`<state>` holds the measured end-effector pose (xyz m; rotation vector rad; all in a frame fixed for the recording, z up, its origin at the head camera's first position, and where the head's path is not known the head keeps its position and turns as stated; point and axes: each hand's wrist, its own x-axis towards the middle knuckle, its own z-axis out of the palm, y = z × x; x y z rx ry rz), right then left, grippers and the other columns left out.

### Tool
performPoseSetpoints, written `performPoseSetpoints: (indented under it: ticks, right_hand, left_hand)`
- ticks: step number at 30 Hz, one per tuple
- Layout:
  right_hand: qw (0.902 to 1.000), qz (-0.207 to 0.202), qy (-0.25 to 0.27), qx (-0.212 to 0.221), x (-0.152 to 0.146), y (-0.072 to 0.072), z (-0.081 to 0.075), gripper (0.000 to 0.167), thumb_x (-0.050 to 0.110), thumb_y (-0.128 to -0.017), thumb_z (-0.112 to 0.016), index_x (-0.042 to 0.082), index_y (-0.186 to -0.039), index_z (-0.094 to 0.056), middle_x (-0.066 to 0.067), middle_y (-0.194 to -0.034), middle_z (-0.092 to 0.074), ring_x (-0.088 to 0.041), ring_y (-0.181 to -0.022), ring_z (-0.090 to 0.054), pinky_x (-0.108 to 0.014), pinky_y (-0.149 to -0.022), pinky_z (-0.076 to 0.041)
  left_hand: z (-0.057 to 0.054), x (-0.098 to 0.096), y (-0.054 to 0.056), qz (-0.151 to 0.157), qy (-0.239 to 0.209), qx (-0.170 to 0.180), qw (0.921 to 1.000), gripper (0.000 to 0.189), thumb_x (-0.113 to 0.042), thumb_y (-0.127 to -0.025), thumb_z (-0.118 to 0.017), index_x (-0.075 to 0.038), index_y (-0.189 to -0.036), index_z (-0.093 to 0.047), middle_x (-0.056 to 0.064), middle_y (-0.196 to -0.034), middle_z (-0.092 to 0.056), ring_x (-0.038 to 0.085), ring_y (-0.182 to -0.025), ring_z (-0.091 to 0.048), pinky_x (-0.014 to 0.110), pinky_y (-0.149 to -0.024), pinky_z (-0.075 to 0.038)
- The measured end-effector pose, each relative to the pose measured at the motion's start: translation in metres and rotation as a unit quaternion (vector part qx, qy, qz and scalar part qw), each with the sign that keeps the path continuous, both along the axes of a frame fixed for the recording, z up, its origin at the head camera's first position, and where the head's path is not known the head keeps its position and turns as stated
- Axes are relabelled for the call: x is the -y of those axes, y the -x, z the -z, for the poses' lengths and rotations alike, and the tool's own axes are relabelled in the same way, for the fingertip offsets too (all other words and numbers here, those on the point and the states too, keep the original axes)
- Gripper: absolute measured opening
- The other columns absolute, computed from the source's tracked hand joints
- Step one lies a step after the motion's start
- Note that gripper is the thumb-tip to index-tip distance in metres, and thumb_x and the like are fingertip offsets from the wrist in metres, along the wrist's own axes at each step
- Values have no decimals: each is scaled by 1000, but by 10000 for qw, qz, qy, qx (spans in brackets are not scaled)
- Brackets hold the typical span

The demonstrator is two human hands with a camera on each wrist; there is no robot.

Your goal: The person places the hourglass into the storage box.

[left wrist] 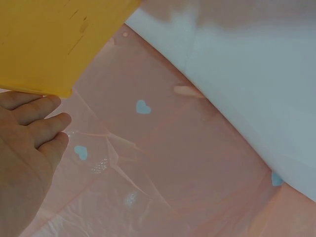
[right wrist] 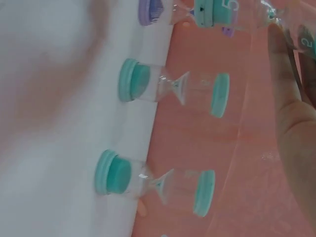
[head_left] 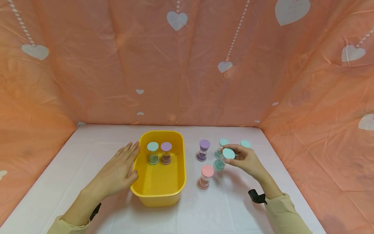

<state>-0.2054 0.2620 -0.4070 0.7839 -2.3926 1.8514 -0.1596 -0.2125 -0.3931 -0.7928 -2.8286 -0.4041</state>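
Observation:
My right hand (head_left: 246, 163) pinches a sand timer with teal caps (head_left: 224, 158) between thumb and fingers, slightly tilted. In the right wrist view, the gripped timer's teal base (right wrist: 213, 13) appears raised off the table. Fingers of my left hand (head_left: 114, 177) are straight and lie against the left rim of a yellow bin (head_left: 159, 191); the left wrist view shows the fingertips at its edge. Inside the bin stand a teal timer (head_left: 153, 153) and a light-purple timer (head_left: 166, 153).
Right of the bin, a purple timer (head_left: 203, 150) and a pink timer (head_left: 205, 177) stand on the white table (head_left: 216, 214). Two more teal timers (right wrist: 173, 88) stand behind my right hand. An orange cloth with hearts (head_left: 172, 81) hangs behind the table.

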Motion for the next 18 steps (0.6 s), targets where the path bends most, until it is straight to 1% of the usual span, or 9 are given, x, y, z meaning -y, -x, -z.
performPoseSetpoints:
  ticks: [5, 13, 18]
  right_hand:
    - [9997, -110, 221, -18, 8, 7, -11, 51, -10, -87, -76, -15, -134, -58, -1, -123, -74, -14, -110, -72, -27, -87, -62]
    - [9992, -151, 330, -147, 25, 18, -34, 48, -8, -88, -76, -6, -134, -63, -4, -121, -75, -17, -109, -72, -27, -90, -61]
    - [9994, -115, 323, 26, 40, 21, -46, 47, -3, -90, -76, -2, -135, -65, -9, -122, -74, -21, -110, -73, -27, -91, -60]
  left_hand:
    - [0, 0, 0, 2, -11, -6, 10000, 74, -24, -96, -58, 10, -157, -34, 23, -168, -28, 45, -155, -24, 54, -128, -19]
    - [1, 0, 1, 16, -51, -88, 9999, 73, -21, -95, -59, 11, -156, -35, 24, -167, -29, 45, -154, -26, 57, -126, -22]
    - [2, 0, 1, 26, -57, -98, 9999, 73, -22, -95, -59, 11, -155, -36, 24, -167, -29, 45, -154, -26, 58, -125, -24]
